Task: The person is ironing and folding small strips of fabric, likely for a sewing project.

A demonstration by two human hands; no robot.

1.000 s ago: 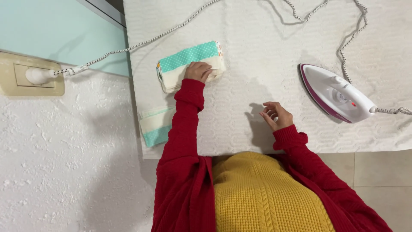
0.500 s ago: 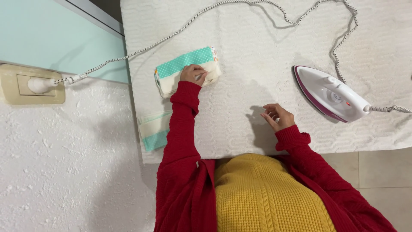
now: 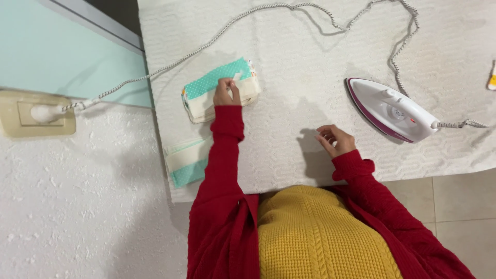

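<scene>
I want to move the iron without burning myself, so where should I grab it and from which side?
Probably take the iron by its white handle along the top, coming down from above with the right hand, which is nearest. The iron seems to lie soleplate down on the white cover, cord trailing from its right end, so stay off the purple-edged base.

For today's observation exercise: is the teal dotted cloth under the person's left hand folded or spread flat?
Folded. The teal dotted cloth sits as a compact, thick stack with layered edges showing, the left hand resting on it.
</scene>
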